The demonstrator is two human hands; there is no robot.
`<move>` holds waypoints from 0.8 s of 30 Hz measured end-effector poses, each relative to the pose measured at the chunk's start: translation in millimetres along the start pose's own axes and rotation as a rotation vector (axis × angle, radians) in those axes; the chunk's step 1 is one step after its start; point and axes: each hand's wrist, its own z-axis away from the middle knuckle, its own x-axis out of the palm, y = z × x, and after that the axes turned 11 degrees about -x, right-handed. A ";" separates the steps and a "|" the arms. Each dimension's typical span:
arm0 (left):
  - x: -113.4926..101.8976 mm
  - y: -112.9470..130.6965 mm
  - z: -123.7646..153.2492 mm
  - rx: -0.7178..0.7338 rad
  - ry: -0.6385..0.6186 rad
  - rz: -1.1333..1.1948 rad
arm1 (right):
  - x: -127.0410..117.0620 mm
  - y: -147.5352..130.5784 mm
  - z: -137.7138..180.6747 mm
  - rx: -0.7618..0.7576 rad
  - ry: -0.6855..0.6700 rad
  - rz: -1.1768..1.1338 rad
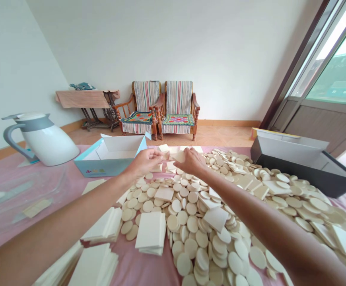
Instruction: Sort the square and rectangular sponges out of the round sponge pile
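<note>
Both my arms reach forward over a wide heap of cream discs (192, 223). My right hand (193, 161) is closed on a pale cream piece (178, 155) at the far side of the heap; its full outline is partly covered by the fingers. Just left of it, my left hand (148, 162) has its fingertips pinched together, and what sits between them is too small to make out. Beneath the hands lie more rectangular cards and discs. Closer to me stands a stack of white rectangular cards (150, 231), with further card stacks (91, 265) under my left forearm.
A light blue open box (109, 166) stands left of my hands, beside a white jug (49, 139). On the right is a black open box (298, 169). A clear plastic tray (14, 194) lies at the left on the pink cloth (128, 260). Two wooden chairs (177, 107) stand behind.
</note>
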 end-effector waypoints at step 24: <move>-37.3 -15.3 -4.9 -0.011 -0.009 0.016 | 40.3 -15.6 -45.5 -0.160 -0.246 0.071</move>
